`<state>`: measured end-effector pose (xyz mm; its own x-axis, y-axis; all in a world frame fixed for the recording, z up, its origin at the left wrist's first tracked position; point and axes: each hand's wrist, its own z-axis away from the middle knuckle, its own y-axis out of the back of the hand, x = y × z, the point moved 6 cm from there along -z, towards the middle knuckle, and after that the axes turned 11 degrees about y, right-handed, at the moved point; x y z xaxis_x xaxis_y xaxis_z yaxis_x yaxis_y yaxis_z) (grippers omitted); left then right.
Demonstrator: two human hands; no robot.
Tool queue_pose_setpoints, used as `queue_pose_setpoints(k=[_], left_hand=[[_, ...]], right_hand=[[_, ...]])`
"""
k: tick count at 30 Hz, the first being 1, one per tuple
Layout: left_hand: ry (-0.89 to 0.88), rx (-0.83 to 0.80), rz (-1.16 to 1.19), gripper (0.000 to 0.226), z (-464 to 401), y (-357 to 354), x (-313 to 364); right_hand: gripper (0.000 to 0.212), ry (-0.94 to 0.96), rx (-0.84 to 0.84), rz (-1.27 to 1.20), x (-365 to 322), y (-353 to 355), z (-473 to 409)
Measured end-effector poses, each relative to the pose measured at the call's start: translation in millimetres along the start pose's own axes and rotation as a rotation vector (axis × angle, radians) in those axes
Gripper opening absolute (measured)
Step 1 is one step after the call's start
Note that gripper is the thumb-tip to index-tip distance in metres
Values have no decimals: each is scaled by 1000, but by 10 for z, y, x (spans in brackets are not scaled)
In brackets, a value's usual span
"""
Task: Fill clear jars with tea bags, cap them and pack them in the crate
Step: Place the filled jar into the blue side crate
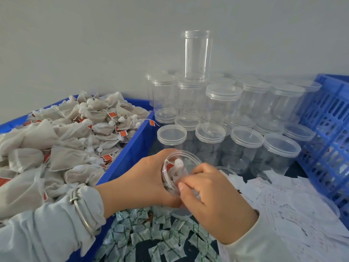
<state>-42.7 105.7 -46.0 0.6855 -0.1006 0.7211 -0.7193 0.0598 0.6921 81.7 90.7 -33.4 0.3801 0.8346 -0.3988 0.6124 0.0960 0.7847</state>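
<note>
Filling step: the left hand [149, 178] is gripping an uncapped, tilted jar [175, 173] beside the bin of tea bags [62, 140], the right hand's [211, 191] curled fingers are tucking bags through its mouth; likely next come topping up, capping, then the crate [328, 129].

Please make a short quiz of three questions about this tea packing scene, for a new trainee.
1. True or false: the jar in the left hand already has its lid on.
2. Where is the pile of tea bags? A) in the blue bin on the left B) in the blue crate on the right
3. What colour are the tags on the tea bags?

Key: 1. False, it is open and the right hand fingers are at its mouth. 2. A. 3. Orange.
</note>
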Motion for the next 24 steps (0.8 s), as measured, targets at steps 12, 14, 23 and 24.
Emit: queue_pose_setpoints(k=[12, 14, 23, 24], left_hand=[[-40, 133, 52, 67, 3, 92, 39], [-71, 147, 150, 72, 15, 105, 68], [-146, 187, 308, 85, -30, 230, 79], [-142, 174, 334, 86, -80, 215, 159]], right_hand=[[34, 93, 18, 56, -112, 38, -141], [34, 120, 34, 79, -183, 145, -194], [34, 133, 204, 142, -346, 1080, -77], [31, 129, 231, 171, -356, 1227, -43]])
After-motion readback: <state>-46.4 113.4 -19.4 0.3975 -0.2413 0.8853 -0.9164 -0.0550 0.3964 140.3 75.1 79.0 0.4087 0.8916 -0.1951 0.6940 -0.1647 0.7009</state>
